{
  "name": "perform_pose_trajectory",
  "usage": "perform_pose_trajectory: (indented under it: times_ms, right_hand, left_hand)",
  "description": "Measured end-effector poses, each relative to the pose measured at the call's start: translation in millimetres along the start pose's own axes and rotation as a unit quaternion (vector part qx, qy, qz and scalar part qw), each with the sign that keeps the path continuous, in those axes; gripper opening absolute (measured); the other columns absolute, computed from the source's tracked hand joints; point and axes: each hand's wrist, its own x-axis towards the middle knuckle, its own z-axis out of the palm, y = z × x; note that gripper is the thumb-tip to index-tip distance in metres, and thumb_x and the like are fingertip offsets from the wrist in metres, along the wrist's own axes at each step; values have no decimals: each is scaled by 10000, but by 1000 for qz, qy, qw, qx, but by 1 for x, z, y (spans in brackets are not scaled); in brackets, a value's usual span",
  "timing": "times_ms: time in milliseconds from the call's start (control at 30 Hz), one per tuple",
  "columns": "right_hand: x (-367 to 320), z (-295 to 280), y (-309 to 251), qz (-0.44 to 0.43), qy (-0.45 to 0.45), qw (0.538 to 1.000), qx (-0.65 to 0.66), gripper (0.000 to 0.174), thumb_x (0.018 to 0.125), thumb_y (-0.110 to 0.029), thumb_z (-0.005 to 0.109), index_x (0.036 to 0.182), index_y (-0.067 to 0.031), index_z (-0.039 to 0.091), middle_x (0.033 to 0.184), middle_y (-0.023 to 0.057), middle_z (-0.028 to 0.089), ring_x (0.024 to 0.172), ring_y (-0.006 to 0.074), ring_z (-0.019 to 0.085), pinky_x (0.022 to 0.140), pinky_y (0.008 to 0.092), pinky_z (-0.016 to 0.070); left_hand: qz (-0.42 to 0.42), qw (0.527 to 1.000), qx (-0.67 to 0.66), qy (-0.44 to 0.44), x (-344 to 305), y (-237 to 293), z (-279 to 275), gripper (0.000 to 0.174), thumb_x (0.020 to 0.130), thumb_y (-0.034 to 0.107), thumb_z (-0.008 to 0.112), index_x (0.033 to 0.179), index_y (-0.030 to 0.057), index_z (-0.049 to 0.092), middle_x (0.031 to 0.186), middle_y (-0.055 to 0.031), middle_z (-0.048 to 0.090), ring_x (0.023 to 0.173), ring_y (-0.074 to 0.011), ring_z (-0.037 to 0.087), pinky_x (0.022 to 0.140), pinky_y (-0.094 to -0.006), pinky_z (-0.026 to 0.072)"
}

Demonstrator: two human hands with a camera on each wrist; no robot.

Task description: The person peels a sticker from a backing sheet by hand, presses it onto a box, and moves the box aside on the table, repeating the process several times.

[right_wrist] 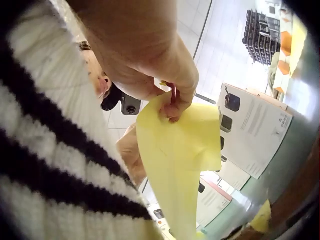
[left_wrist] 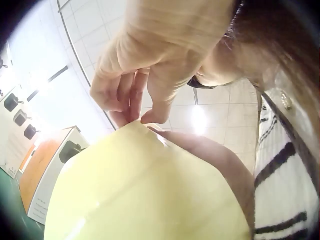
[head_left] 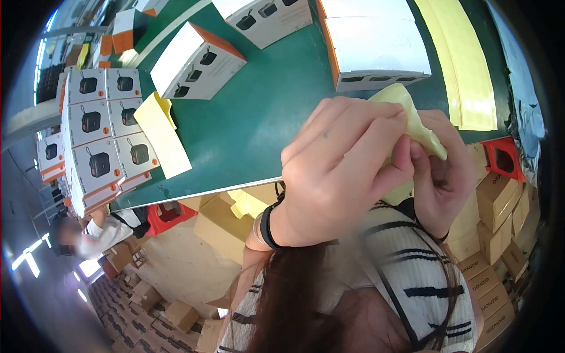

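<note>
A thin, pale yellow glossy sheet [head_left: 406, 112] is held up in front of my chest, bent between my two hands. My left hand [head_left: 347, 159], with a dark band at the wrist, pinches it at the edge. Close beside, my right hand [head_left: 444, 170] pinches it too, thumb against curled fingers. In the left wrist view the sheet [left_wrist: 145, 185] spreads wide below the left hand's [left_wrist: 155, 65] thumb and fingertips. The right wrist view has the sheet [right_wrist: 175, 150] hanging in a curve from the right hand's [right_wrist: 150, 70] fingers.
White-and-orange product boxes [head_left: 197, 65] stand on the green table [head_left: 253, 123], several more stacked at the left [head_left: 97, 129]. Yellow strips [head_left: 465, 70] lie at the right; a folded yellow piece [head_left: 165, 138] lies at left. Cartons [head_left: 494, 206] and a red stool [head_left: 506, 159] flank me. Another person [head_left: 100, 235] is at far left.
</note>
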Motion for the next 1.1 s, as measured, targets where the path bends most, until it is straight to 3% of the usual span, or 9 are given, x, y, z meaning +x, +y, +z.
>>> perform_pose_trajectory:
  times_ms: [233,467,533,700,767,800,867,1000,1100]
  right_hand:
    - [1,-4,2,3,-11,1000,9,200,852,118,594,1049,90,596,971,133,616,842,172,557,729,255,439]
    - [1,-15,6,32,-9,999,35,208,854,113,579,1061,91,589,971,130,614,840,168,553,735,255,429]
    - [0,-17,6,48,-4,998,27,211,849,117,577,1058,91,589,972,130,615,841,167,552,738,254,430]
    - [-1,-34,7,71,-25,997,15,216,839,113,590,1053,87,595,979,134,622,854,167,560,749,264,439]
    - [-4,-41,5,48,-5,999,-16,201,856,73,596,1057,82,597,993,141,627,860,171,565,753,270,440]
    - [-7,-44,4,50,-4,999,-11,201,856,73,596,1057,82,597,993,141,627,860,171,565,753,270,440]
    - [-13,-50,6,58,95,994,-16,189,883,27,582,1063,81,592,998,144,626,864,174,565,759,272,434]
    - [-15,-58,11,76,115,990,-32,200,895,-20,580,1064,88,578,981,127,613,860,159,543,775,266,417]
    - [-16,-62,15,61,132,989,-31,209,895,-31,582,1065,91,576,982,119,607,861,152,534,783,262,409]
  left_hand:
    - [-50,997,-49,-22,4,-2,-4,245,570,-31,736,789,40,652,805,-58,673,674,-211,633,595,-285,521]
    - [-28,999,-45,-11,5,-3,6,242,611,-24,765,834,16,679,812,-71,683,710,-223,662,607,-287,545]
    - [-39,997,-46,-54,6,-4,6,230,645,-91,740,871,-65,716,859,-143,727,760,-210,702,670,-264,544]
    - [-69,986,-111,-106,11,-15,5,220,664,-130,721,879,-82,708,873,-175,725,783,-246,709,688,-273,549]
    - [26,999,24,22,11,-17,6,234,664,-96,753,888,-61,694,897,-152,707,787,-263,689,680,-301,556]
    - [26,999,28,18,13,-16,6,234,664,-96,753,888,-61,694,897,-152,707,787,-263,689,680,-301,556]
    - [98,957,262,74,17,-10,5,201,667,-160,680,865,-129,672,874,-226,711,804,-294,709,690,-317,560]
    - [191,932,309,-3,12,-17,15,241,644,-149,670,882,-117,686,872,-213,702,798,-308,704,675,-317,562]
    - [193,922,336,-18,11,-19,24,229,662,-127,682,889,-104,695,877,-191,703,799,-279,702,665,-300,555]
